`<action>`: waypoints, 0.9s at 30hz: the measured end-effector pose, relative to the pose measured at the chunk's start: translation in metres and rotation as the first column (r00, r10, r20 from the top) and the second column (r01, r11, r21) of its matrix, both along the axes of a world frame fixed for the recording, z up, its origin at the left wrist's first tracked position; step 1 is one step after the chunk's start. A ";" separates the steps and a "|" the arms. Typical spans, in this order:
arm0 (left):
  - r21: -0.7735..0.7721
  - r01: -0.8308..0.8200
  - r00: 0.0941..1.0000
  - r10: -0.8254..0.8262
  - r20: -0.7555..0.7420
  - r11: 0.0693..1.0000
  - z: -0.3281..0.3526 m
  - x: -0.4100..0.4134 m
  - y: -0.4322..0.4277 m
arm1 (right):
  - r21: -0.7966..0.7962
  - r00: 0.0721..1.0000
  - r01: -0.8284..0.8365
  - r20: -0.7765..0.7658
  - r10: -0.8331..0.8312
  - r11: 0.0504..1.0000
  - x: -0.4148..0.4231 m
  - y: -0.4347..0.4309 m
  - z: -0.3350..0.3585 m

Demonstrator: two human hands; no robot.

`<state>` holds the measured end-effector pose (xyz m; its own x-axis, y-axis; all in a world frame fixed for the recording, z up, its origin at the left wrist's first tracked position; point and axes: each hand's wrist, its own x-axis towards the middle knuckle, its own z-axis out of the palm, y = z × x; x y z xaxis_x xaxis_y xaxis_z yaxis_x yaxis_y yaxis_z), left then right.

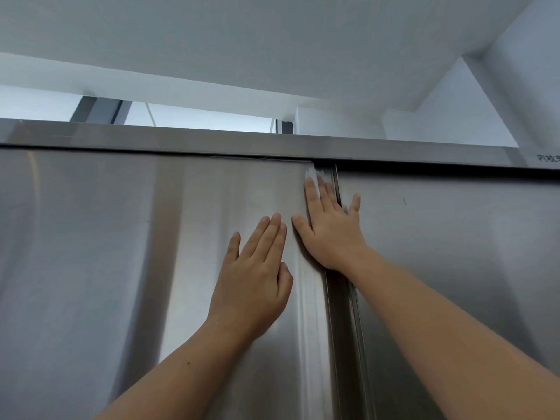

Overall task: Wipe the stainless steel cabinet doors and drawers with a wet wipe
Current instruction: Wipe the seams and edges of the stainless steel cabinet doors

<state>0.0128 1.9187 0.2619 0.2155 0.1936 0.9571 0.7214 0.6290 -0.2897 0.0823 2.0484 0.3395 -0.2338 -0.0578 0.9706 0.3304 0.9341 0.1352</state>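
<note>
Head view, the only one supplied: two brushed stainless steel cabinet doors meet under a horizontal steel top rail [242, 142], with white ceiling above. The left hand [254, 268] lies flat on the left steel door [106, 253], fingers straight and together, holding nothing. The right hand [330, 228] is spread flat across that door's right edge, fingers straight. Its fingertips press a white wet wipe [315, 173] against the door's upper right corner, just below the rail; the wipe is blurred and mostly covered, so its extent cannot be told. Risks, as judged: the wipe is only pressed, not gripped, so it could slip from under the fingertips and drop. The right fingers span the recessed vertical channel [341, 313] between the doors, and a sideways stroke could catch them on the door edge. If the doors slide, the left hand's pressure could shift the panel and pinch those fingers. Edges: the corner is bounded by the dark gap under the rail above and the channel to the right, so no travel remains upward. Open room lies leftward along the top edge, downward, and across the right steel door [454, 253].
</note>
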 end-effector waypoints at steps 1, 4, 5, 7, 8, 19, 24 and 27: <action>-0.004 0.000 1.000 0.000 -0.001 1.000 0.000 0.000 0.000 | 0.000 1.000 0.006 0.003 -0.006 1.000 0.000 0.001 -0.004; 0.005 0.000 1.000 0.000 -0.003 1.000 0.001 0.000 0.000 | -0.010 0.999 0.030 0.033 -0.030 0.999 0.003 0.000 0.006; 0.007 -0.004 1.000 0.004 -0.006 1.000 0.001 0.000 0.000 | -0.017 0.999 0.035 0.042 -0.034 0.999 0.004 -0.002 0.014; 0.011 -0.011 1.000 0.011 -0.014 1.000 0.000 0.000 0.000 | -0.035 0.998 0.043 0.054 -0.041 0.998 0.006 -0.004 0.028; 0.013 -0.011 1.000 0.012 -0.017 1.000 0.000 0.000 0.000 | -0.042 0.997 0.049 0.056 -0.047 0.998 0.005 -0.005 0.033; -0.006 -0.017 1.000 0.017 0.004 1.000 -0.002 -0.001 0.001 | 0.007 0.997 -0.066 -0.039 0.066 0.998 -0.001 0.001 -0.015; -0.026 -0.043 0.999 0.044 0.031 0.999 -0.002 -0.001 0.001 | -0.007 0.997 -0.073 -0.015 0.072 0.997 -0.001 0.001 -0.038; -0.034 -0.056 0.997 0.057 0.057 0.998 -0.004 -0.003 0.002 | -0.016 0.995 -0.103 0.001 0.103 0.994 -0.001 0.000 -0.056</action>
<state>0.0100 1.9208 0.2582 0.1475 0.2347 0.9608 0.7012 0.6603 -0.2689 0.0817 2.0482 0.2836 -0.2288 -0.0660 0.9712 0.2317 0.9653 0.1201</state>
